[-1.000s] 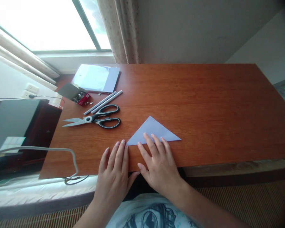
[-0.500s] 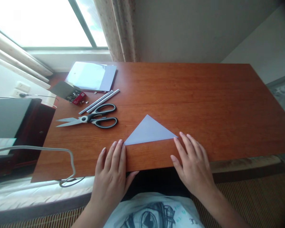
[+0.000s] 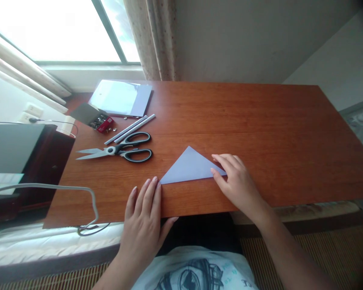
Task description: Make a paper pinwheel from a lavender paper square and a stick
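A sheet of pale lavender paper folded into a triangle (image 3: 189, 167) lies flat on the wooden table, its peak pointing away from me. My left hand (image 3: 145, 213) rests flat at the table's front edge, fingers stretched, with the fingertips at the paper's left corner. Over the paper's right corner hovers or rests my right hand (image 3: 237, 181); its thumb and fingers are curved and apart, with a gap between them. Whether its fingertips press on the paper I cannot tell.
Left of the paper lie open scissors (image 3: 117, 150), two slim silvery sticks (image 3: 130, 129) and a small red box (image 3: 104, 124) of little metal pieces. A plastic-covered pack (image 3: 117, 98) lies behind them. A grey cable (image 3: 90, 193) crosses the table's (image 3: 260, 133) left front corner.
My right hand has shifted left and forward over the paper's right corner, its fingers now curved rather than stretched. My left hand and the folded paper have stayed in place.
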Demonstrator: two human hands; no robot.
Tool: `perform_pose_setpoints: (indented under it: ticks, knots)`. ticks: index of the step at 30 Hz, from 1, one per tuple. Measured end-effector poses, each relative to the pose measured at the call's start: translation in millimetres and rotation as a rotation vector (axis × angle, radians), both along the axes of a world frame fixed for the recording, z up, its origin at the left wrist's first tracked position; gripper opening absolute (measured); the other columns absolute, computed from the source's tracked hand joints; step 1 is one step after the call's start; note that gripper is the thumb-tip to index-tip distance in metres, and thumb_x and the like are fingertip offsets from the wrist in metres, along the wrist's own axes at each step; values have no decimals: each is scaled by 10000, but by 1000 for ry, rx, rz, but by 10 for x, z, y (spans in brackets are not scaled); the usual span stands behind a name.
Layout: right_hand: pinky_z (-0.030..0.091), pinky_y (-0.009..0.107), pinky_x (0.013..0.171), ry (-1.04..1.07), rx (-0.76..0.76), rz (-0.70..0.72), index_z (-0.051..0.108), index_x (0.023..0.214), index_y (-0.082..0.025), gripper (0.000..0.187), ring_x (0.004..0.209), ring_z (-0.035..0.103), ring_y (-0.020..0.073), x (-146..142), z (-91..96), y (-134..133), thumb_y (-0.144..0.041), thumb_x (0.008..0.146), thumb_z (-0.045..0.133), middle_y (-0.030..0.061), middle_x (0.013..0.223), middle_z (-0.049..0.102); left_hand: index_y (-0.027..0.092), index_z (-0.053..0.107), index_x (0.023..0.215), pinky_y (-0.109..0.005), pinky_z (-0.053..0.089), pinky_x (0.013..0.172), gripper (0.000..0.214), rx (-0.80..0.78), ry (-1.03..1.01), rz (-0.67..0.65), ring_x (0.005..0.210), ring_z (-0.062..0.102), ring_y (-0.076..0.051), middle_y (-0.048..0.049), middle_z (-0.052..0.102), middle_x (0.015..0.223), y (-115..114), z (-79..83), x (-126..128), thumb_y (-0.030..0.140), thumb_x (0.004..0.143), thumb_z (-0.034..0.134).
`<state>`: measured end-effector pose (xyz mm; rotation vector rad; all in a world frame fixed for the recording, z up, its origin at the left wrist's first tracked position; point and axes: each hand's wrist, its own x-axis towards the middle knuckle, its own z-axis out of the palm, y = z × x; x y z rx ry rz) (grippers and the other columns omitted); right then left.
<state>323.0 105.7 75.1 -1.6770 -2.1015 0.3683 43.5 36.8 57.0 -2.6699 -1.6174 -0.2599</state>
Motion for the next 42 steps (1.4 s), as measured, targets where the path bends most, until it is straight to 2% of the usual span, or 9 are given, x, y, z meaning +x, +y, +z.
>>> perform_pose_setpoints:
  ticks: [5,9,15,18,21,28,35,38,42]
  knots:
    - [545,446,879,134,-86,31,653,1195,-182,266,926,665,266,-100,43,184,-242,942,598,83,963,728,8,247,1579,-579,243,1212,904,-6,-11,9,1467,373,-417,-272,382,1591,-13,-3,1,481,900,611]
    - [551,441,898,188,-93,2,652,1196,-195,280,979,671,264,-122,14,192,-222,920,609,103,1057,715,26,221,1593,-584,239,1211,913,-8,-17,15,1462,380,-425,-269,384,1592,-15,-12,8,489,902,598]
    - [555,425,818,175,-171,-59,666,1157,-178,260,867,654,253,-124,5,204,-231,906,621,66,908,711,6,221,1589,-585,244,1208,937,6,-7,9,1457,378,-431,-279,383,1588,-12,-13,2,489,890,617]
    - [555,415,841,190,-182,-70,662,1178,-168,282,910,665,252,-132,23,210,-227,904,633,79,975,713,-3,235,1583,-592,242,1206,939,17,-7,0,1453,378,-438,-284,385,1584,-13,-18,0,494,885,620]
    - [551,419,861,121,-157,-101,654,1202,-158,307,967,673,269,-145,53,196,-253,910,648,104,1053,705,-10,239,1580,-596,240,1205,937,23,-6,-7,1452,379,-439,-288,384,1583,-13,-24,5,488,884,621]
    - [522,408,776,-116,-156,-120,670,1152,-174,369,891,664,292,-214,117,155,-272,815,784,62,905,714,-9,227,1585,-601,239,1204,934,15,-17,5,1444,391,-443,-292,396,1575,-14,-17,18,476,889,620]
    - [490,348,736,127,-224,-123,696,1028,-176,187,776,646,223,-152,62,121,-177,844,731,13,780,673,8,193,1598,-598,239,1207,951,26,-49,8,1443,399,-439,-286,408,1571,-14,-28,25,478,892,623]
    - [488,318,704,257,-217,-122,706,918,-191,51,757,648,199,-120,57,78,-182,868,705,16,807,699,21,174,1605,-595,246,1206,954,26,-59,7,1451,392,-432,-280,413,1570,-11,-34,23,462,893,632]
    - [511,304,694,368,-185,-194,712,874,-204,34,758,675,192,-68,53,34,-223,886,687,28,858,738,34,175,1607,-604,249,1203,937,15,-67,10,1461,379,-429,-276,399,1580,-15,-37,20,443,897,631]
